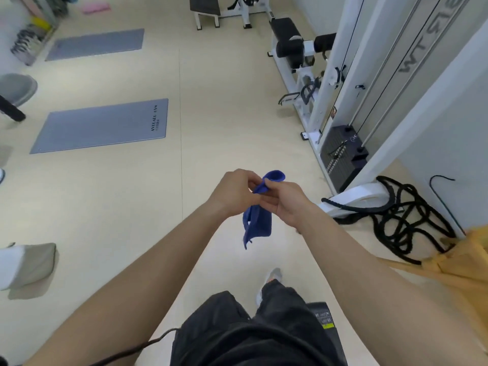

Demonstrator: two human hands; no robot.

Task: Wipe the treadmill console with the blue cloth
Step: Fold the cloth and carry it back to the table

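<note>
The blue cloth point(260, 220) hangs in front of me at mid-frame, bunched at the top and drooping below my hands. My left hand point(232, 192) pinches its upper part from the left. My right hand point(286, 204) grips the same upper fold from the right, thumb on the cloth. Both hands are held out above the beige floor. No treadmill console is in view.
A white cable weight machine point(340, 107) with a black weight stack stands at right, with coiled black ropes point(406, 220) on the floor beside it. Two grey mats point(103, 126) lie at left. A bench point(211, 9) stands at the back. A wooden frame point(464, 260) is at far right.
</note>
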